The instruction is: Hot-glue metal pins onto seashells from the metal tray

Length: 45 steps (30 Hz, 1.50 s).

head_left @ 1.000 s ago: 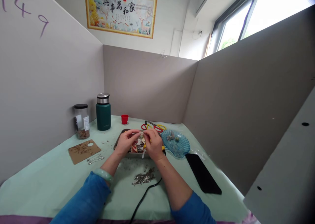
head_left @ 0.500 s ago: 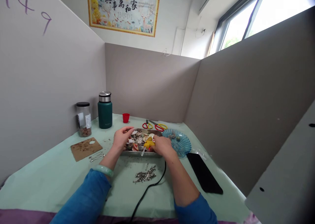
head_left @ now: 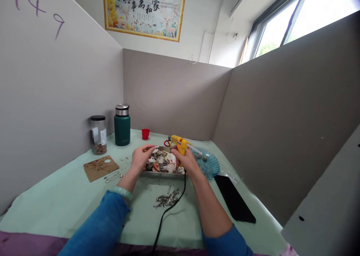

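My right hand [head_left: 186,161] is wrapped round a yellow glue gun [head_left: 180,142], raised over the right end of a metal tray [head_left: 164,175]. A clear glue stick sticks out of the gun's back toward the right, and a black cord [head_left: 165,212] runs down from it. Shells and small pieces [head_left: 161,159] fill the tray. At the tray's left end my left hand [head_left: 142,156] is closed, fingertips pinched together above the rim; what it holds is too small to make out.
Metal pins [head_left: 167,199] lie before the tray. Around it are a blue glass plate [head_left: 209,165], black phone-like slab [head_left: 234,199], scissors [head_left: 167,142], red cup [head_left: 145,134], green bottle [head_left: 122,126], jar [head_left: 99,136], brown card [head_left: 99,167] and wire loops [head_left: 113,177].
The glue gun has been lifted from low over the shells and turned, its stick now pointing right instead of down toward me. The cord has shifted with it. My left hand has hardly moved.
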### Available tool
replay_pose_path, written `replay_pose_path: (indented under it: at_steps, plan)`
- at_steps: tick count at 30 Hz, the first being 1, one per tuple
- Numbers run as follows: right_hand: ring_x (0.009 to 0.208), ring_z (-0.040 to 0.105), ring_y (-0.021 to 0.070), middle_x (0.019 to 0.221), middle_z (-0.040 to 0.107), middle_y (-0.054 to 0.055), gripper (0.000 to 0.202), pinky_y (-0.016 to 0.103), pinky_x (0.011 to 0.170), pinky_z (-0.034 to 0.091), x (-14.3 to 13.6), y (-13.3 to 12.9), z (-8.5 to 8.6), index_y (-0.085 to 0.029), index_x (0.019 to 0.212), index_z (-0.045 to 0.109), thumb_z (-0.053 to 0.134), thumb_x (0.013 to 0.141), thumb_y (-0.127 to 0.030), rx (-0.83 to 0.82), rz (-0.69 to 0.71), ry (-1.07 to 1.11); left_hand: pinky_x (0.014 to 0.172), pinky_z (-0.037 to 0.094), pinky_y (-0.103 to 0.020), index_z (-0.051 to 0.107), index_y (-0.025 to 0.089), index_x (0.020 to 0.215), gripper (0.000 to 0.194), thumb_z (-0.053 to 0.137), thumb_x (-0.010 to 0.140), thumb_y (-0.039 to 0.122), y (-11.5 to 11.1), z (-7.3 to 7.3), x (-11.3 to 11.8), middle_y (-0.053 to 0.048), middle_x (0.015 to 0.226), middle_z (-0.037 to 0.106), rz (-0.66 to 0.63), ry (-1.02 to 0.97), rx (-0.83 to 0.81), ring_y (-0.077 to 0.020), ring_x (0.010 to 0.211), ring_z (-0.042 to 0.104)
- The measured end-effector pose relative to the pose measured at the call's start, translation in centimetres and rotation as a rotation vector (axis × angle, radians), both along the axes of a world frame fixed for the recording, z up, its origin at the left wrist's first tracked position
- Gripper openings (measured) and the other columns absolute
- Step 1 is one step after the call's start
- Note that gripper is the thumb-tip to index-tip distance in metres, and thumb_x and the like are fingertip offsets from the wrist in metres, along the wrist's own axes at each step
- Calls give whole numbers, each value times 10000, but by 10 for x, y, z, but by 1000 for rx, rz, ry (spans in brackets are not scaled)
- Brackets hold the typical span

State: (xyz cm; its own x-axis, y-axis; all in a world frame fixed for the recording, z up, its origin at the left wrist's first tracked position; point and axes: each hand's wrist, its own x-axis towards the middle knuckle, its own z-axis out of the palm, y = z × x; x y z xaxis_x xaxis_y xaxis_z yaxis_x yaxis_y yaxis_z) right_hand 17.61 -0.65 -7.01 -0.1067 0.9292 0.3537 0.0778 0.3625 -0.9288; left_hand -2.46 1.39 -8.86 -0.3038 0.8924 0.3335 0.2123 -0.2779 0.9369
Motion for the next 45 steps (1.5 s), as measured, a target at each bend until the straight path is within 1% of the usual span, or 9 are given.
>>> replay_pose_path:
  at_steps: [3, 6, 9, 14, 19, 26, 38, 41, 45]
  plan:
    - [371, 360, 79, 438, 427, -77, 354, 209, 380, 310, -9, -5, -5, -172, 818, 566, 630, 748, -513, -71, 105, 70, 503, 417, -238, 748, 155, 872, 416, 727, 601, 470, -4, 3, 3, -56, 716, 701, 4, -6, -5, -137, 533, 543]
    - [363, 385, 71, 492, 495, -59, 384, 206, 369, 312, -15, -8, -10, -175, 785, 551, 621, 744, -550, -130, 180, 130, 493, 409, -234, 744, 149, 892, 408, 711, 626, 456, -8, 6, 5, -56, 716, 695, 8, -13, 3, -143, 552, 548]
    - [360, 413, 73, 521, 550, -41, 381, 201, 367, 313, -19, -9, -14, -167, 839, 576, 620, 753, -535, -103, 222, 85, 499, 414, -235, 747, 156, 873, 388, 710, 630, 456, -8, 6, 4, -54, 721, 703, 13, -27, 40, -145, 560, 555]
    - [348, 411, 65, 540, 593, -19, 343, 191, 360, 301, -24, -7, -21, -155, 832, 584, 599, 784, -495, -67, 227, 16, 558, 454, -255, 754, 162, 852, 389, 724, 612, 467, -2, 2, 0, -53, 692, 707, 42, -45, 115, -171, 606, 593]
    - [351, 419, 65, 531, 590, -26, 281, 185, 363, 314, -25, -6, -22, -155, 850, 579, 602, 792, -429, -83, 240, 13, 672, 489, -287, 754, 161, 868, 394, 704, 632, 473, 3, -3, -2, -77, 819, 732, 116, -32, 166, -200, 722, 636]
    - [340, 402, 59, 516, 569, -35, 235, 176, 345, 301, -26, -6, -23, -159, 817, 561, 591, 801, -392, -72, 291, -6, 731, 495, -303, 753, 197, 888, 310, 670, 700, 429, 9, -9, -5, -74, 932, 726, 152, 45, 237, -203, 784, 642]
    - [332, 401, 52, 524, 584, -30, 199, 167, 339, 302, -27, -5, -25, -157, 827, 569, 593, 800, -352, -73, 298, -56, 887, 450, -336, 756, 210, 844, 205, 630, 744, 337, 3, -4, -3, -62, 963, 714, 183, 161, 296, -215, 911, 629]
    - [329, 395, 51, 526, 587, -28, 200, 168, 336, 296, -27, -6, -24, -158, 814, 569, 591, 798, -355, -72, 293, -58, 846, 460, -320, 757, 199, 844, 223, 646, 723, 349, 2, -3, -1, -65, 949, 713, 157, 101, 283, -205, 870, 624]
    - [331, 393, 54, 524, 586, -28, 202, 171, 337, 296, -27, -7, -23, -157, 819, 569, 593, 794, -356, -75, 299, -50, 556, 434, -259, 737, 146, 939, 373, 663, 685, 409, -2, 1, 3, -39, 701, 667, 65, -106, 126, -141, 577, 538]
